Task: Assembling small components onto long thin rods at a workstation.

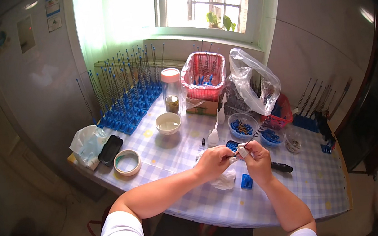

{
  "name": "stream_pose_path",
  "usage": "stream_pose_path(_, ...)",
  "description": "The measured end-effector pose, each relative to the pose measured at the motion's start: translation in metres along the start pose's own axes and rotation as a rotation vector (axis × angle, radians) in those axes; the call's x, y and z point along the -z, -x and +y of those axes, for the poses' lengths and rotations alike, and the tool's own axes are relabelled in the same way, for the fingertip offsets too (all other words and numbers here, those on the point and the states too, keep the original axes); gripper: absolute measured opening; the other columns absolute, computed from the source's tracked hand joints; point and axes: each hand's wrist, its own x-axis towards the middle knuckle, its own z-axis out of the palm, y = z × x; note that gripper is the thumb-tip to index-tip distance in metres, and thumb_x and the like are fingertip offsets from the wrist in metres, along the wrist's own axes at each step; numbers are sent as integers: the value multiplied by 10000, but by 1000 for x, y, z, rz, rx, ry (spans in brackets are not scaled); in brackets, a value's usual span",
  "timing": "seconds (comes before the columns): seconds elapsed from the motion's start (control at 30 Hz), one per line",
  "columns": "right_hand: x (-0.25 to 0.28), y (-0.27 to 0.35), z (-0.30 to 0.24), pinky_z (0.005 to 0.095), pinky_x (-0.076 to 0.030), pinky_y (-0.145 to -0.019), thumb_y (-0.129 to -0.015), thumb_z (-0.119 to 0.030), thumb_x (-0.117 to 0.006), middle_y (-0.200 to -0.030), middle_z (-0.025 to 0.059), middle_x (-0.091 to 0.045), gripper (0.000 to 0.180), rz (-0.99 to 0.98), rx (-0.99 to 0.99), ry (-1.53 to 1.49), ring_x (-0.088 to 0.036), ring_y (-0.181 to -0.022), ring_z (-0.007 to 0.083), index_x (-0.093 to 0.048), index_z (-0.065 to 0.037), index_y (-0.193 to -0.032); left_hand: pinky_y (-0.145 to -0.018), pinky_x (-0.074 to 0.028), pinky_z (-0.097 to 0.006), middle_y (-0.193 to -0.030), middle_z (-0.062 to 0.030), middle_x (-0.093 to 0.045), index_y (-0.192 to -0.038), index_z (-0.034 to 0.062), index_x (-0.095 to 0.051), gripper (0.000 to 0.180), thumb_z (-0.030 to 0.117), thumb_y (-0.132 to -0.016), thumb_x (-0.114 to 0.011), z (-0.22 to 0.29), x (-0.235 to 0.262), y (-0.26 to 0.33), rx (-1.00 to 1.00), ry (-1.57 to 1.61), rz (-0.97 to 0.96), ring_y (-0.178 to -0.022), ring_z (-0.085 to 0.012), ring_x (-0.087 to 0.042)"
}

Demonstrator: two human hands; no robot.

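A person in a white short-sleeved shirt worked with both bare hands above a bench [165, 157] spread with a checked cloth, beneath a bright window. The right hand [257, 159] was closed, thumb against fingers, at the lower end of a dark spiral rod [263, 127], which slanted up and away over the bowls; a scrap of white material [243, 151] showed at its thumb. The left hand [215, 161], just beside it, was drawn into a pinch, though what its fingertips gripped was too small to tell. Below the hands lay a blue block [246, 181], with a black-handled tool [282, 167] to the right and crumpled white tissue [226, 180] under the left wrist. Beyond them stood a white squeeze bottle [213, 137] and a clear bowl [242, 126] of blue pieces. At the left, a roll of tape [127, 163] rested near a black case [110, 149]. Farther back, rows of spiral rods rose from blue stands [125, 120], near a lidded jar [172, 91], a white bowl [168, 123] and a red basket [203, 71] atop a cardboard box [202, 107].
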Motion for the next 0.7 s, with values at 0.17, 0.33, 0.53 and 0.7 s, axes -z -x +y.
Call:
stream_pose_path(0.17, 4, 0, 5, 222, -465, -635, -836, 10, -628, -778, 23, -641, 56, 12, -20, 28, -579, -723, 60, -600, -11, -880, -674, -513, -362, -841, -136, -650, -903, 33, -666, 161, 47, -744, -640, 4, -2, -2, 110, 66, -53, -754, -296, -646)
stream_pose_path(0.33, 4, -2, -2, 238, -470, -620, -840, -26, -645, -777, 31, -643, 81, 11, -16, 120, -580, -719, 66, -619, -13, -915, -617, -519, -315, -820, -120, -640, -911, 9, -669, 139, 47, -778, -667, 0, -2, -5, 89, 122, -55, -701, -208, -643)
stream_pose_path(0.53, -2, -5, -11, 228, -456, -638, -851, -53, -654, -800, 12, -638, 97, 0, 33, 119, -552, -729, 53, -630, -14, -936, -563, -476, -250, -777, -68, -615, -874, -16, -656, 108, 11, -774, -684, -1, 2, -3, 53, 102, -72, -639, -117, -588)
stream_pose_path(0.7, 6, -4, -5, 227, -469, -645, -852, -43, -656, -788, 18, -633, 98, 1, 8, 65, -563, -726, 55, -627, 3, -934, -568, -464, -239, -737, -47, -592, -868, -8, -653, 111, -1, -761, -680, 18, 1, -7, 171, 184, -52, -637, -103, -571)
